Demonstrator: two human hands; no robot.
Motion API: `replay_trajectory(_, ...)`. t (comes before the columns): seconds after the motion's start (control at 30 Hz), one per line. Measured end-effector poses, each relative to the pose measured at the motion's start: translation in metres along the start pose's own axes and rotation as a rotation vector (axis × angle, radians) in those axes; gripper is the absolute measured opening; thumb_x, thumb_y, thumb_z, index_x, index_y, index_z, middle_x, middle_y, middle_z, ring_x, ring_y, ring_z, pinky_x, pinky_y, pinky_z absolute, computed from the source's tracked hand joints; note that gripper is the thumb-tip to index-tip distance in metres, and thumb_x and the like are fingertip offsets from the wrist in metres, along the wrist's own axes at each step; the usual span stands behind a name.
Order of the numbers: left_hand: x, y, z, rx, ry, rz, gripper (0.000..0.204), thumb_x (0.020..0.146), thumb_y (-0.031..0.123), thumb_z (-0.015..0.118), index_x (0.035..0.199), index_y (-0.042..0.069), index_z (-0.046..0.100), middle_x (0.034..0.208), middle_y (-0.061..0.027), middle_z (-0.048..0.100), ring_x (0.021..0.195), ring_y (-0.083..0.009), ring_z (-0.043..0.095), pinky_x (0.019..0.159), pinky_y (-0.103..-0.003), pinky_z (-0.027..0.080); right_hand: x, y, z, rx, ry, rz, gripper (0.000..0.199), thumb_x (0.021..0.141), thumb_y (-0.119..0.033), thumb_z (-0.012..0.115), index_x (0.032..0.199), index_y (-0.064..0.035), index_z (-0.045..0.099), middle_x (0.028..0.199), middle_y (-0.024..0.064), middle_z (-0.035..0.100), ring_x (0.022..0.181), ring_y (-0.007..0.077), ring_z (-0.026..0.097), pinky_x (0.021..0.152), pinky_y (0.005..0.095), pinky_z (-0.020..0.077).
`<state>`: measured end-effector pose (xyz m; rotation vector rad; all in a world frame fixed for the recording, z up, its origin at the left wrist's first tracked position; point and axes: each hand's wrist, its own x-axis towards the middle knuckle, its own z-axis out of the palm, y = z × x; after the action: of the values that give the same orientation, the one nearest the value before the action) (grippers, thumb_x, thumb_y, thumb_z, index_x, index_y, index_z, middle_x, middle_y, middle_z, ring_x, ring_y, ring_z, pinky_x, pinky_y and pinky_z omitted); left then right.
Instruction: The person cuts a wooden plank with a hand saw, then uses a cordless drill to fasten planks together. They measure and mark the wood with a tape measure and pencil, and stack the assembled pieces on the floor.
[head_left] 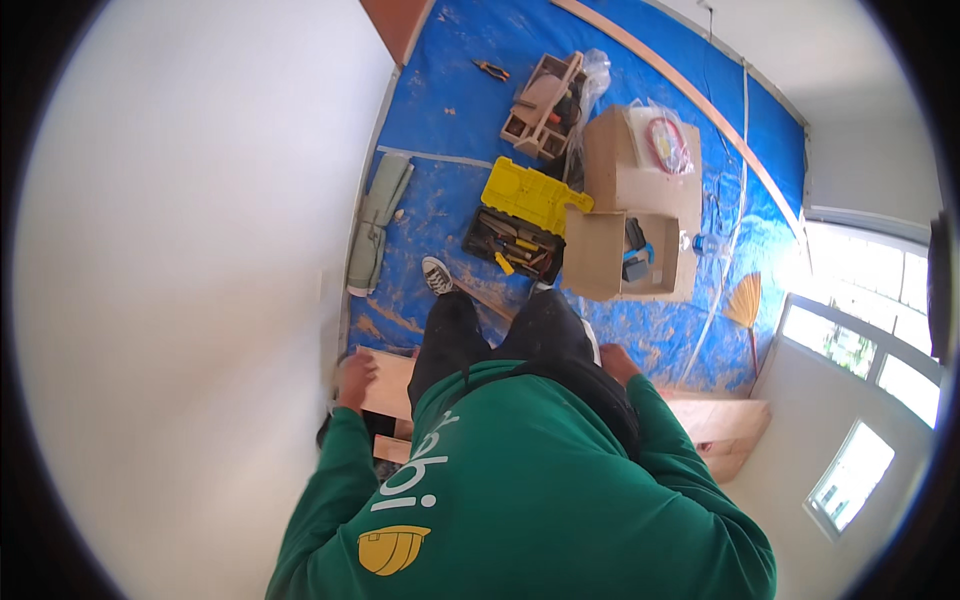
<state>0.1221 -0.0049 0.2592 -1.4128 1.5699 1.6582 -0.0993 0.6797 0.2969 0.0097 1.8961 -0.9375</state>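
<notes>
I sit on a light wooden bench or plank seat, its board (pixel 390 388) showing on my left and another wooden panel (pixel 735 420) on my right. Beside the white wall, my left hand (pixel 355 382) hangs at the board's edge with loosely bent fingers and nothing visible in them. My right hand (pixel 618 363) is down beside my right thigh, close to the wood; its fingers are mostly hidden. Between and beyond my feet lies a black toolbox (pixel 515 245) full of hand tools, its yellow lid (pixel 537 195) folded back.
A blue tarp (pixel 440 130) covers the floor. On it are a wooden tool carrier (pixel 545 105), pliers (pixel 491 70), an open cardboard box (pixel 595 255) holding dark tools, a larger carton (pixel 640 150), a rolled grey-green cloth (pixel 378 225), a hand broom (pixel 745 300) and a long wooden strip (pixel 690 90).
</notes>
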Motion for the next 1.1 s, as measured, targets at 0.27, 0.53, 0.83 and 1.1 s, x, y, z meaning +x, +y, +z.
replay_trajectory(0.27,0.038,0.236,-0.09,-0.387,0.411,0.137,0.058,0.109,0.038,0.057,0.159,0.01,0.044,0.145,-0.013,0.058,0.123,-0.032,0.063,0.103,-0.045,0.053,0.03,-0.033,0.025,0.489,0.21,0.271,0.023,0.098,-0.023,0.065,0.11,-0.0076,0.076,0.091,0.0079,0.076,0.083,0.0213,0.075,0.072,0.0402,0.0588)
replay_trajectory(0.53,0.084,0.278,0.136,0.47,-0.211,0.301,0.049,0.106,0.038,0.064,0.148,0.011,0.062,0.133,-0.0111,0.069,0.116,-0.0255,0.068,0.099,-0.039,0.055,-0.015,0.029,-0.003,1.16,0.712,0.375,0.027,0.103,-0.029,0.068,0.124,-0.0113,0.07,0.095,0.0023,0.071,0.079,0.0156,0.071,0.063,0.0325,0.0545)
replay_trajectory(0.83,0.175,0.421,0.216,0.781,-0.378,0.102,0.027,0.107,0.036,0.062,0.121,0.016,0.074,0.106,0.0016,0.07,0.094,-0.0138,0.064,0.08,-0.035,0.053,-0.061,0.015,0.09,1.476,1.008,0.62,0.027,0.104,-0.03,0.066,0.124,-0.0115,0.067,0.098,0.0023,0.071,0.081,0.0146,0.07,0.064,0.0313,0.0541)
replay_trajectory(1.1,0.318,0.597,0.292,0.9,-0.509,-0.069,0.027,0.102,0.032,0.068,0.124,0.016,0.072,0.097,0.0011,0.069,0.08,-0.0131,0.065,0.069,-0.036,0.053,0.03,-0.194,0.23,1.641,0.97,0.794,0.031,0.103,-0.032,0.067,0.125,-0.0103,0.067,0.097,0.0038,0.07,0.087,0.0195,0.07,0.074,0.0355,0.0556)
